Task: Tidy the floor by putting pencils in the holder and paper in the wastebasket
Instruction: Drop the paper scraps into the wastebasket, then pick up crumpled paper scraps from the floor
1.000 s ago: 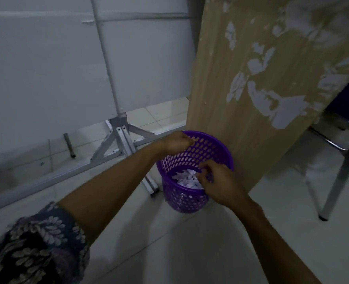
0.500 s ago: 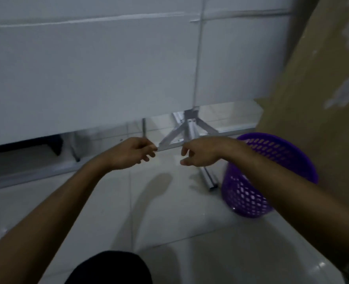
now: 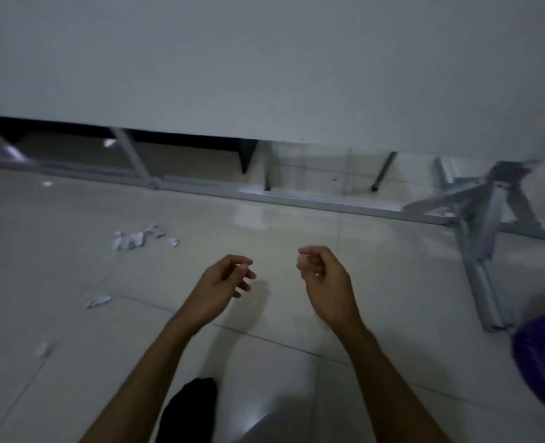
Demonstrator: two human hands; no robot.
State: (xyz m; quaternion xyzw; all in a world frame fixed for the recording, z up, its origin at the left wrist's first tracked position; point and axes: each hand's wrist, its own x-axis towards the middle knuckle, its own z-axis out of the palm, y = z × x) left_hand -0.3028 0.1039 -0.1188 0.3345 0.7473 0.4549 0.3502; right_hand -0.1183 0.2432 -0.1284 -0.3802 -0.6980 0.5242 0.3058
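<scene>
Both my hands hover over the tiled floor, fingers loosely curled and holding nothing. My left hand is at centre, my right hand just to its right. A cluster of crumpled white paper scraps lies on the floor ahead to the left. Another scrap lies nearer, and one more paper bit sits at the lower left. The purple wastebasket shows blurred at the right edge. No pencils or holder are in view.
A grey metal frame rail runs along the floor under a white panel. Its metal foot bracket juts out at right, beside the basket. A dark shape, part of my own body, is at bottom centre.
My view swung left, away from the wastebasket. Both hands left the basket rim and interior and now hang free over the floor. The paper scraps came into view.
</scene>
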